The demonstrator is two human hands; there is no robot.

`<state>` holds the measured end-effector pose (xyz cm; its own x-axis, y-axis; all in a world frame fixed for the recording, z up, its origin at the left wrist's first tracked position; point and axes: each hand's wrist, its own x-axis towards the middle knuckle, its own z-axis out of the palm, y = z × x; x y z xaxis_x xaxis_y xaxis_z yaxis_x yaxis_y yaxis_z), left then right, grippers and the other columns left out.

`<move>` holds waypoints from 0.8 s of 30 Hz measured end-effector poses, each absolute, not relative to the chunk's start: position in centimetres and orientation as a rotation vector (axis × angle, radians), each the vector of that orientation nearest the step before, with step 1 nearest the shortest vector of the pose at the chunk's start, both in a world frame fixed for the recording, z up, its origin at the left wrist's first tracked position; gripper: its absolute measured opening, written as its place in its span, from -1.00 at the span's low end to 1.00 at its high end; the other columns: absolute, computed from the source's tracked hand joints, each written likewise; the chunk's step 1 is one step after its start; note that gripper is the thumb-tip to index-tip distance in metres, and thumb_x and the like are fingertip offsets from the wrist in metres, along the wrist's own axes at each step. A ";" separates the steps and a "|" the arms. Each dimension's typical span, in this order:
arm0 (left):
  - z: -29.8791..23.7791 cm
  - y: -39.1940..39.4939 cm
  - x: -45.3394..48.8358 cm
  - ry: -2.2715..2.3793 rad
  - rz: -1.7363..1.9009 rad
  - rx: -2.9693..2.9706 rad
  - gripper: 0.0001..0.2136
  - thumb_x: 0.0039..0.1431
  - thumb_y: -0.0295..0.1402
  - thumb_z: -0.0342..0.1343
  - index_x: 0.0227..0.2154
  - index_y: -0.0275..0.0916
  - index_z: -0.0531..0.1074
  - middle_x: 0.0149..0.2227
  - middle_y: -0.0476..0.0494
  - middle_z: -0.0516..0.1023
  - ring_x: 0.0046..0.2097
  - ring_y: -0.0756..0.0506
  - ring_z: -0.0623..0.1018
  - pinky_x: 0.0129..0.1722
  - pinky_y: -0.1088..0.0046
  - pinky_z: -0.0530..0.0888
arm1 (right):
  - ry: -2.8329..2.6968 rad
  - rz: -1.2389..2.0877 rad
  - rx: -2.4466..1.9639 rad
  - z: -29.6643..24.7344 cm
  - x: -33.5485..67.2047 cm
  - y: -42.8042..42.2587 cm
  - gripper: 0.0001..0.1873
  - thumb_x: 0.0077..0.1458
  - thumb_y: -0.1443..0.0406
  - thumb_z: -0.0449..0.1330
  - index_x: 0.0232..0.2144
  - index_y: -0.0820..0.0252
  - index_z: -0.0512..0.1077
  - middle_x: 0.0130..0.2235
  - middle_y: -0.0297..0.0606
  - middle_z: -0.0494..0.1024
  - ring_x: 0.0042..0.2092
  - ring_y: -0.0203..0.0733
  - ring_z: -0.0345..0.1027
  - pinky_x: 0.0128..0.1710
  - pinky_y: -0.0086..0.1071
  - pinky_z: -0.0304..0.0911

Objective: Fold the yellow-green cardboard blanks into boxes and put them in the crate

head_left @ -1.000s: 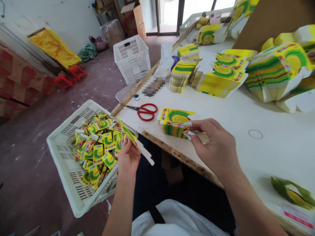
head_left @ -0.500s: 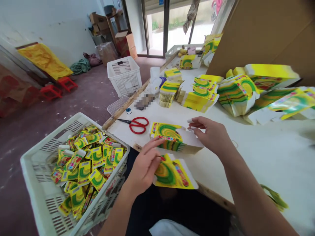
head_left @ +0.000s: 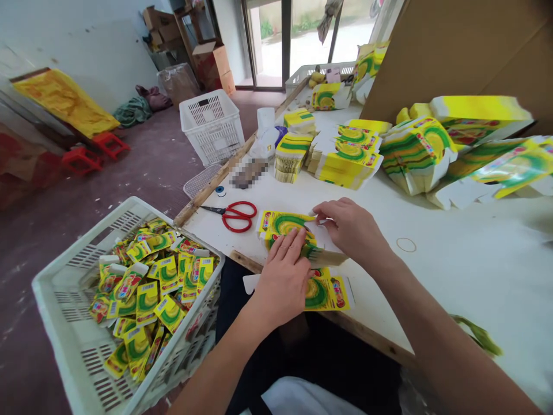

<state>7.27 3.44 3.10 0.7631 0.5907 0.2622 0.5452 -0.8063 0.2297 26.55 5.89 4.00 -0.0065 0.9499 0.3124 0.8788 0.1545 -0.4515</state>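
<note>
A stack of flat yellow-and-green printed cartons (head_left: 276,222) lies on the white table in front of me. My left hand (head_left: 283,279) rests on the stack's near side, its fingers stretched out over the printed face. Partly under that hand, a single flat carton (head_left: 326,293) lies at the table's front edge. My right hand (head_left: 352,230) is closed at the stack's far right corner, thumb and fingertips pinching the end of the top carton. Red-handled scissors (head_left: 239,217) lie just left of the stack.
A white plastic crate (head_left: 60,314) full of small yellow boxes (head_left: 147,302) stands at my left. More carton stacks (head_left: 345,158) line the table's back, before a large cardboard sheet (head_left: 466,52). A rubber band (head_left: 406,245) lies at right. Another white crate (head_left: 211,127) stands on the floor.
My left hand has put down the single carton at the table edge and moved onto the stack. My right hand has shifted left to the stack's corner.
</note>
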 end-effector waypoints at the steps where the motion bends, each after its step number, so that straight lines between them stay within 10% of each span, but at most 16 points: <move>1: 3.1 3.4 7.3 0.913 0.492 2.823 -0.80 0.29 -0.44 -0.05 -0.38 -0.32 0.46 0.32 -0.48 0.22 0.36 -0.33 0.19 0.29 0.01 0.29 | -1.905 0.177 -1.739 4.0 26.5 5.9 -0.67 -0.01 0.55 0.06 -0.26 0.18 0.48 -0.35 -0.20 0.65 -0.18 0.00 0.43 -0.22 -0.24 0.29; 9: 3.0 3.2 7.5 0.973 0.508 2.779 -0.80 0.28 -0.47 -0.07 -0.37 -0.32 0.45 0.32 -0.43 0.23 0.36 -0.30 0.21 0.30 0.02 0.28 | -1.737 0.409 -2.083 1.5 29.3 6.2 -0.54 -0.08 0.56 0.06 -0.11 0.15 0.33 -0.27 -0.22 0.62 -0.30 -0.14 0.48 -0.37 -0.39 0.22; 14: 3.1 3.2 7.5 0.952 0.510 2.710 -0.80 0.28 -0.47 -0.08 -0.36 -0.31 0.45 0.32 -0.42 0.24 0.37 -0.29 0.20 0.31 -0.01 0.25 | -1.628 0.312 -2.312 -0.9 33.7 3.6 -0.71 -0.19 0.56 0.10 -0.39 0.14 0.31 -0.55 -0.20 0.51 -0.50 -0.06 0.38 -0.47 -0.31 0.12; 21: 3.1 3.3 7.5 0.951 0.516 2.698 -0.80 0.30 -0.45 -0.08 -0.32 -0.32 0.46 0.32 -0.41 0.24 0.36 -0.31 0.20 0.31 0.00 0.26 | -1.684 0.204 -2.106 3.3 32.6 4.2 -0.83 -0.03 0.49 0.13 -0.41 0.12 0.35 -0.29 0.03 0.62 -0.27 0.03 0.48 -0.34 -0.21 0.19; 24: 3.0 3.3 7.5 0.948 0.522 2.707 -0.80 0.29 -0.45 -0.07 -0.31 -0.33 0.47 0.32 -0.41 0.24 0.36 -0.33 0.20 0.30 -0.01 0.28 | -1.806 0.295 -1.831 6.2 28.6 6.1 -0.77 0.05 0.45 0.13 -0.22 0.12 0.41 -0.25 -0.18 0.65 -0.21 -0.12 0.52 -0.21 -0.29 0.29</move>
